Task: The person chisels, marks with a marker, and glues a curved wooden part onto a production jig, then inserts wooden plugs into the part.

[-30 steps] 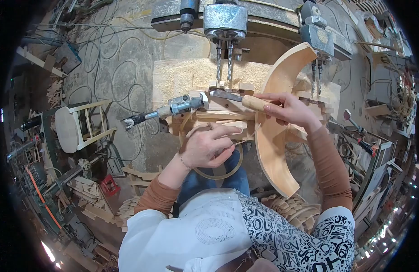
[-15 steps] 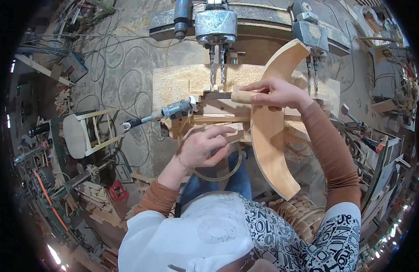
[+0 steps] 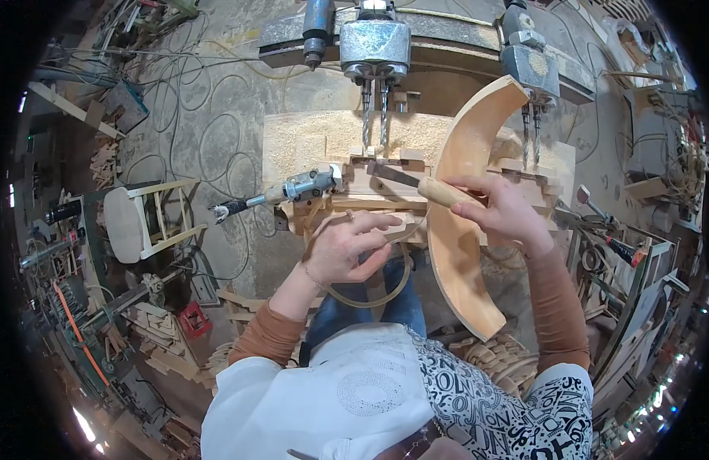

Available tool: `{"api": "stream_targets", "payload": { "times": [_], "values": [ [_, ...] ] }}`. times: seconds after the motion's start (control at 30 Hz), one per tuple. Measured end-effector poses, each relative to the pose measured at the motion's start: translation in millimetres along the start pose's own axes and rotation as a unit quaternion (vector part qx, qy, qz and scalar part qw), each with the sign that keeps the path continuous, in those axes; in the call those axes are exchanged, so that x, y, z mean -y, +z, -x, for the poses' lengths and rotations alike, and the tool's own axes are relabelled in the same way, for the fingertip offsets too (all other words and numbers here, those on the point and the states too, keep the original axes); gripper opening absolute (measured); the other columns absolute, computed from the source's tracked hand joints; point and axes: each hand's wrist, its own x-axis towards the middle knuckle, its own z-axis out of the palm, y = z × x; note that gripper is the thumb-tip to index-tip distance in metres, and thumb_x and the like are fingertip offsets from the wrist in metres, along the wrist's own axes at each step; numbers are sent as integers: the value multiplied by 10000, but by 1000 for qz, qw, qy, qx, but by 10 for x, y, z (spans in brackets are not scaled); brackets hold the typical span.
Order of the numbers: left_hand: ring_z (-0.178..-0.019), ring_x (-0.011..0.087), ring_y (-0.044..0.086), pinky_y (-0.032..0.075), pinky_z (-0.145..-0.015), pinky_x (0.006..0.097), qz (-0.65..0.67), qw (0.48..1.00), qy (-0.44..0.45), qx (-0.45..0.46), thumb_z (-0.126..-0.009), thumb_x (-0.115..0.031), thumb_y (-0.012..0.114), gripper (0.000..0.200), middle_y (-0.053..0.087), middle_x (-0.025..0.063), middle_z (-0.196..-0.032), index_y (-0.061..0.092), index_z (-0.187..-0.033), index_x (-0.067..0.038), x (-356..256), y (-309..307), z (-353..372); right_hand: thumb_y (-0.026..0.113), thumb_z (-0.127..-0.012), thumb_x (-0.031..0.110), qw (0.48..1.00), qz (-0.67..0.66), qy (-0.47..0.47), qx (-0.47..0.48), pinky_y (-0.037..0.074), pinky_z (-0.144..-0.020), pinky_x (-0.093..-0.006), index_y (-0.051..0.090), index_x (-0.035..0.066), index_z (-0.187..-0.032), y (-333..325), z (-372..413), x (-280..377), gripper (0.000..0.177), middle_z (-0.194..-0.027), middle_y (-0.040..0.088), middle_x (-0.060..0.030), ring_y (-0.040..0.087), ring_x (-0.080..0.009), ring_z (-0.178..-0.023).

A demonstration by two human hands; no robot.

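My right hand (image 3: 496,207) is closed round the wooden handle of a flat-bladed tool (image 3: 439,192), whose dark blade points left over the wooden fixture. Under that hand lies a large curved wooden piece (image 3: 456,253), running from near the right drill bits down towards the floor side. My left hand (image 3: 351,245) is at the front edge of the fixture (image 3: 354,180), fingers bent and apart, with nothing visible in it. Beyond the fixture, two drill bits (image 3: 375,115) point down from a metal drill head (image 3: 375,47). Left of the fixture sits a metal clamp (image 3: 305,184).
Sawdust covers the machine's wooden board (image 3: 285,146). A second drill head (image 3: 529,70) stands at the right. A wooden stool (image 3: 124,226) lies on the floor at left, near hoses. Stacked wood pieces (image 3: 504,360) are below the curved piece.
My right hand has moved down and towards me, turning the tool so its blade now shows. The left hand has barely moved. The view has shifted slightly.
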Motion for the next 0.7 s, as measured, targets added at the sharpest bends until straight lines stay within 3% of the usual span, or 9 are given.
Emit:
{"api": "stream_targets", "payload": {
  "times": [0.13, 0.27, 0.33, 0.37, 0.43, 0.53, 0.6, 0.63, 0.7],
  "values": [
    [-883, 213, 711, 578, -709, 312, 9, 1000, 3, 7, -839, -86, 681, 64, 703, 96, -1157, 681, -789, -45, 22, -2, 25, 711, -903, 306, 983, -124, 121, 52, 516, -640, -319, 651, 97, -1301, 77, -127, -39, 453, -866, 718, -85, 629, -155, -656],
    [-880, 221, 710, 571, -704, 312, 2, 1000, 9, 16, -832, -90, 682, 51, 705, 94, -1158, 685, -797, -53, 30, -7, 25, 706, -908, 310, 977, -156, 127, 67, 502, -582, -304, 652, 93, -1302, 105, -255, -135, 453, -901, 732, -104, 589, -135, -577],
    [-882, 223, 709, 570, -705, 313, -2, 1000, 23, 13, -829, -93, 683, 47, 706, 95, -1157, 686, -801, -56, 27, 0, 13, 705, -908, 303, 999, -24, -26, 13, 527, -624, -303, 651, 97, -1306, 201, -355, -101, 451, -955, 745, -130, 648, -153, -635],
    [-873, 221, 710, 570, -702, 310, -1, 1000, 23, 13, -829, -95, 684, 45, 708, 95, -1150, 687, -803, -58, 18, -14, 11, 705, -908, 303, 999, -25, -27, 13, 527, -624, -303, 651, 97, -1306, 190, -383, -67, 451, -955, 745, -130, 648, -153, -635],
    [-864, 219, 711, 569, -698, 306, -2, 1000, 24, 11, -828, -97, 685, 43, 711, 95, -1144, 687, -804, -60, 20, -35, 25, 707, -901, 297, 994, -40, 66, 80, 553, -756, -328, 648, 95, -1305, 120, -416, 43, 456, -997, 748, -154, 720, -209, -843],
    [-970, 234, 693, 564, -796, 341, 8, 1000, -3, 28, -833, -110, 680, 57, 696, 84, -1183, 696, -805, -62, 41, -39, 49, 703, -899, 253, 996, 45, -5, 80, 544, -819, -338, 645, 80, -1303, 81, -212, 67, 442, -1013, 748, -155, 714, -229, -928],
    [-1177, 340, 616, 510, -961, 401, -68, 997, 30, -29, -852, -121, 672, 84, 634, 185, -1291, 703, -842, -44, 59, -47, -15, 698, -899, 224, 999, -11, -18, 26, 539, -806, -332, 641, 75, -1307, 103, -14, -92, 438, -983, 744, -138, 695, -209, -879],
    [-1177, 340, 616, 510, -961, 401, -66, 997, 31, -28, -852, -121, 672, 84, 634, 185, -1291, 703, -842, -44, 77, -4, -48, 694, -899, 196, 997, -66, -33, -29, 534, -792, -326, 637, 69, -1311, 94, 98, -158, 435, -952, 741, -121, 676, -189, -830],
    [-1316, 459, 487, 424, -1075, 436, -144, 978, -124, -88, -875, -138, 667, 126, 518, 326, -1382, 705, -904, -21, 150, 113, -89, 685, -900, 171, 995, -41, -38, -77, 520, -732, -303, 631, 61, -1320, -26, 357, -145, 437, -927, 728, -97, 638, -155, -767]
  ]
}}
